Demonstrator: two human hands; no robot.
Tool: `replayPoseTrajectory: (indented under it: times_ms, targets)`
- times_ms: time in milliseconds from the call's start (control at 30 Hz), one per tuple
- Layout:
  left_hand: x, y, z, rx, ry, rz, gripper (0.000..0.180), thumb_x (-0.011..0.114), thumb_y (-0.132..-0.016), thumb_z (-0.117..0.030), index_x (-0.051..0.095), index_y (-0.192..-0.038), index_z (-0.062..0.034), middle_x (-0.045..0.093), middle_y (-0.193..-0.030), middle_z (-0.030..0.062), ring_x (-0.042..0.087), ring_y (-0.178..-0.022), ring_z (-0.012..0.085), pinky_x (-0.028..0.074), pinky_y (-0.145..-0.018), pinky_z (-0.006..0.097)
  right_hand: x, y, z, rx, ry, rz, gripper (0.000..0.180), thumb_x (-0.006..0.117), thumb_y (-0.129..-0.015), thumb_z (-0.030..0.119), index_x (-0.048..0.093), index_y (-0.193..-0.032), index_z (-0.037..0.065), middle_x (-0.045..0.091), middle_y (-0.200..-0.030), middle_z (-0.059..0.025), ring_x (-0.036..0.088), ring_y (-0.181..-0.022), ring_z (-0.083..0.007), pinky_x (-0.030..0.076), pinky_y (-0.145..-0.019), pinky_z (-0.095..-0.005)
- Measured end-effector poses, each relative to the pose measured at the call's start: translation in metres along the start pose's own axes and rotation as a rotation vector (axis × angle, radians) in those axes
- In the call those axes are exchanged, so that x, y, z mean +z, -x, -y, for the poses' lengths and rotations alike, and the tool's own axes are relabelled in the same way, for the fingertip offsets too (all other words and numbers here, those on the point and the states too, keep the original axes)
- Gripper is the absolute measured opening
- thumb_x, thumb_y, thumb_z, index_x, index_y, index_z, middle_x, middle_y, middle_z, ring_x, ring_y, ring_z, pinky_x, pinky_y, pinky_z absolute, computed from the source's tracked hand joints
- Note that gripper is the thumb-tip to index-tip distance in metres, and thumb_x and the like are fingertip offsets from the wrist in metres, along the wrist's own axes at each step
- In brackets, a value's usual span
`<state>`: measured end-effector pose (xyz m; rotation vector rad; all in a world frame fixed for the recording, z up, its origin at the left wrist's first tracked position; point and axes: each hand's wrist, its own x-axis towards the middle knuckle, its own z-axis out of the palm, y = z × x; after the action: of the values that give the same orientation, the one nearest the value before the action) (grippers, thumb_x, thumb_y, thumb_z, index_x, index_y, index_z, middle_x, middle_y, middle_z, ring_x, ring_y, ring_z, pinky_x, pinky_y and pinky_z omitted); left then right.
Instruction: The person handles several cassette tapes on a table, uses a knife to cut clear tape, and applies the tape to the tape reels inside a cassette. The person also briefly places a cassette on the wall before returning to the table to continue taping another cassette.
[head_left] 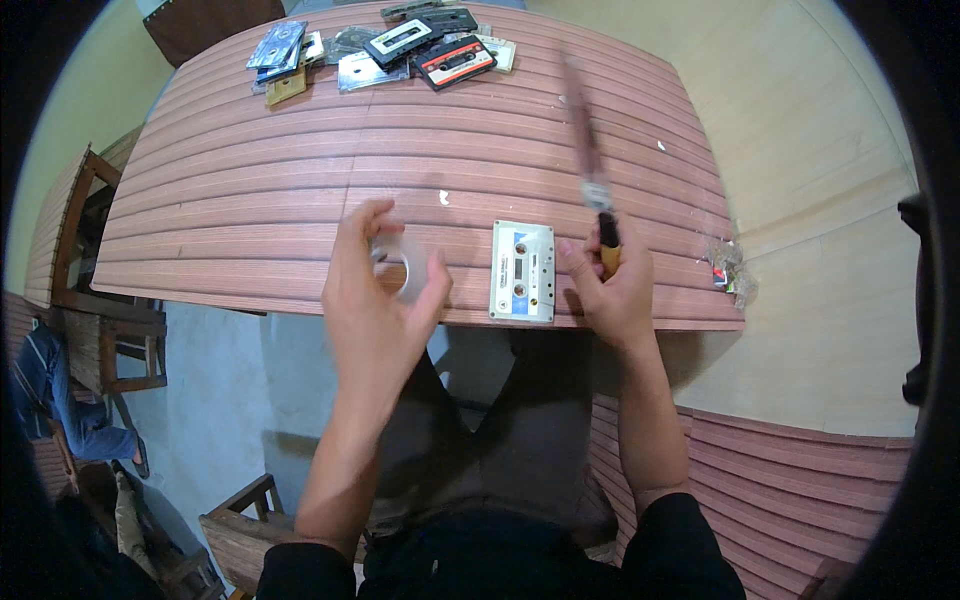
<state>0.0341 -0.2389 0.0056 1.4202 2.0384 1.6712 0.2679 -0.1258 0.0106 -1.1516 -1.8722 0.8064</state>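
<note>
My left hand (375, 290), blurred by motion, curves round a roll of clear tape (412, 268) near the table's front edge. Its thumb and fingers lie on opposite sides of the ring, and some fingers are hidden. In my right hand (620, 290) is a knife (584, 135), gripped by its yellow and black handle. The long brownish blade points away from me and is smeared by movement. Between my hands lies a white cassette tape (522, 272) with a blue-patterned label, flat by the front edge, close to my right thumb.
A pile of cassettes and cases (400, 50) sits at the table's far side. Crumpled clear plastic (735, 275) lies at the right front corner. Small white scraps (444, 198) dot the ribbed tabletop (230, 200). A wooden stool (245, 525) stands below left, and a seated person's leg (85, 425) shows farther left.
</note>
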Motion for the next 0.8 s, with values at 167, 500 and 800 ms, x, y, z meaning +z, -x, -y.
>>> replayPoseTrajectory:
  times_ms: [167,500,800]
  targets:
    - [0.016,-0.026,0.008,0.147,-0.281,0.057,0.065,0.094,-0.086,-0.021,0.065,-0.143,-0.0083,0.074,-0.123,0.0136,0.070,-0.118,0.0361,0.057,-0.097,0.047,-0.004,0.002,-0.005,0.225,-0.445,-0.036,0.029,0.082,-0.103,0.019,0.056,-0.099,0.008,0.056,-0.078,0.0047,0.051,-0.066,-0.0049,0.043,-0.059,-0.0246]
    - [0.019,0.010,-0.007,0.563,-0.082,0.411,0.022,0.088,-0.088,-0.016,0.086,-0.109,-0.0115,0.083,-0.124,0.0021,0.074,-0.120,0.0243,0.049,-0.107,0.043,-0.006,0.000,-0.008,0.264,-0.406,0.106,0.030,0.083,-0.102,0.019,0.056,-0.094,0.010,0.055,-0.075,0.0058,0.051,-0.067,-0.0051,0.043,-0.060,-0.0257]
    - [0.014,0.015,0.003,0.616,-0.102,0.458,0.026,0.087,-0.088,-0.014,0.086,-0.114,-0.0085,0.083,-0.127,0.0017,0.075,-0.118,0.0199,0.054,-0.101,0.040,-0.007,0.004,-0.011,0.250,-0.439,0.104,0.031,0.081,-0.105,0.015,0.050,-0.097,0.014,0.052,-0.067,0.0064,0.046,-0.051,-0.0021,0.033,-0.044,-0.0226]
